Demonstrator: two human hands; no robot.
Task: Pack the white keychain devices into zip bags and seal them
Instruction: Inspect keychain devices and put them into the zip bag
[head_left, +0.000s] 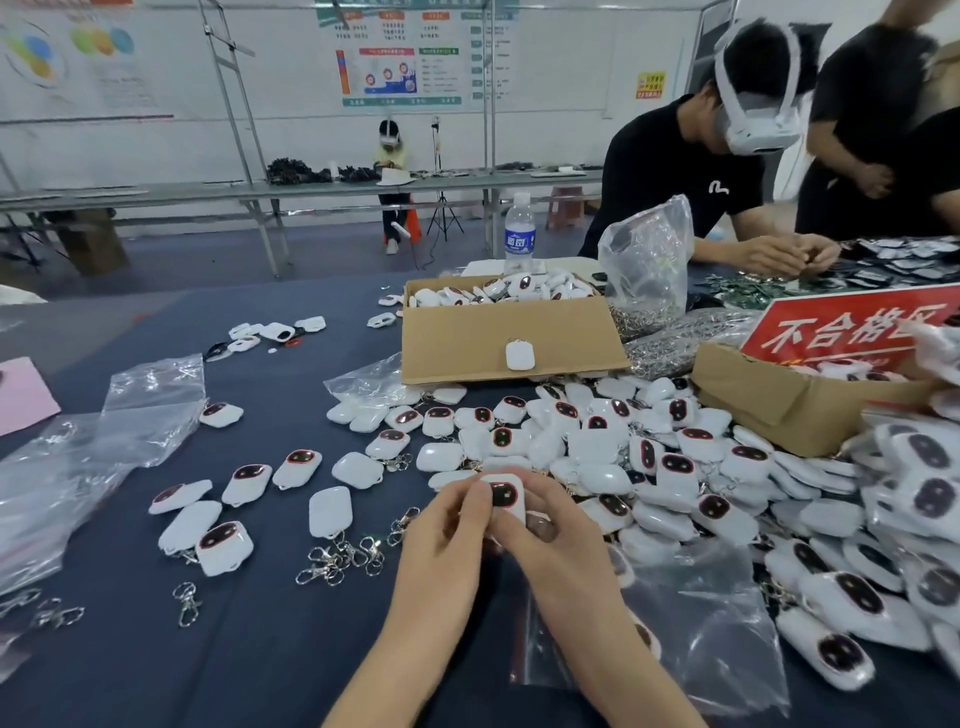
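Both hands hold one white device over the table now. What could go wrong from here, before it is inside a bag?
1. The left hand and right hand pinch the white device with no bag in hand; the zip bags lie under the right forearm, so pulling one may drag the rest.
2. No clasp shows on it, while loose clasps lie apart; it might be bagged incomplete.
3. The device pile sits close; a sweep could scatter it.

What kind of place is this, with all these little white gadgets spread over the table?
Probably a factory packing floor. Identical white plastic keychain devices lie heaped on a dark blue cloth-covered table, brown cardboard boxes hold more, and printed charts hang on the white back wall.
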